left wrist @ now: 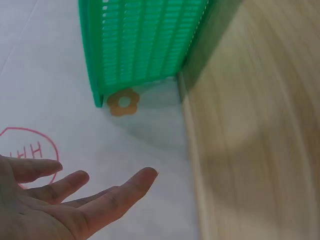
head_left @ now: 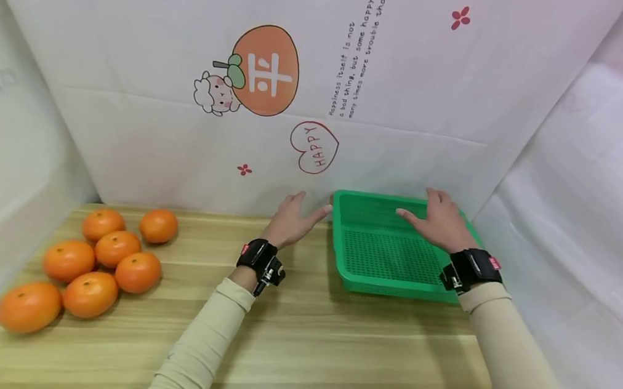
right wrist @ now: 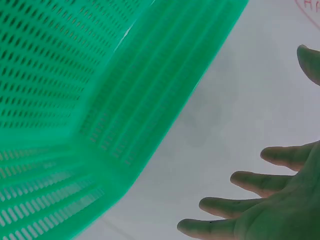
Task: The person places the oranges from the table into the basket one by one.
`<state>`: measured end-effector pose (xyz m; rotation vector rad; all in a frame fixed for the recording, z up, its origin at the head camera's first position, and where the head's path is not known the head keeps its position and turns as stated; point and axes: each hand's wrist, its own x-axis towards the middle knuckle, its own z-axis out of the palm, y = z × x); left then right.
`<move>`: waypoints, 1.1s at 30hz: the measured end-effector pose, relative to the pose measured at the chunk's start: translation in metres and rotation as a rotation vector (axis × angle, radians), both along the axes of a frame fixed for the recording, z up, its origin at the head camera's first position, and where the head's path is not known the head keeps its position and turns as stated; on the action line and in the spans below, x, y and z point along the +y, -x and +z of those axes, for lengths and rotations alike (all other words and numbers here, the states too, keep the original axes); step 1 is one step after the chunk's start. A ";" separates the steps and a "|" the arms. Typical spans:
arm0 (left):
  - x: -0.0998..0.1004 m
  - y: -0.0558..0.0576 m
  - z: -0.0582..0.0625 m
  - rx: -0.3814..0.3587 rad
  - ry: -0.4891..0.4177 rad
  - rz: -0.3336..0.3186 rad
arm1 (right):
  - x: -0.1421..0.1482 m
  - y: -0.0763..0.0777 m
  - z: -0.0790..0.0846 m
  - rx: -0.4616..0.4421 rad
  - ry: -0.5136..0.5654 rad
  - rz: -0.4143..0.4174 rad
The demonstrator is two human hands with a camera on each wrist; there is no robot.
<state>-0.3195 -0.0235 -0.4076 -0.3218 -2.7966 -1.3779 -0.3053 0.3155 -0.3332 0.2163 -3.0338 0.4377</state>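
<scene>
A green plastic basket [head_left: 389, 257] with perforated walls and floor sits at the back right of the wooden table, against the white backdrop. My right hand [head_left: 442, 224] hovers over its right side, fingers spread and holding nothing. In the right wrist view the fingers [right wrist: 220, 206] stand apart from the basket's rim [right wrist: 165, 125]. My left hand [head_left: 291, 220] is just left of the basket, thumb extended toward its left rim and the palm bare. The left wrist view shows its relaxed fingers [left wrist: 115, 202] below the basket wall [left wrist: 145, 45], with a gap between.
Several oranges [head_left: 91, 262] lie grouped on the left of the table [head_left: 297, 354]. A printed white cloth [head_left: 408, 104] rises behind the table, and white fabric hangs on the left [head_left: 5, 131] and right [head_left: 583, 200] sides.
</scene>
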 end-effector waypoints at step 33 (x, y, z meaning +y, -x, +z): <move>0.056 -0.007 -0.049 -0.090 -0.152 -0.141 | 0.155 -0.021 -0.051 -0.326 0.073 -0.114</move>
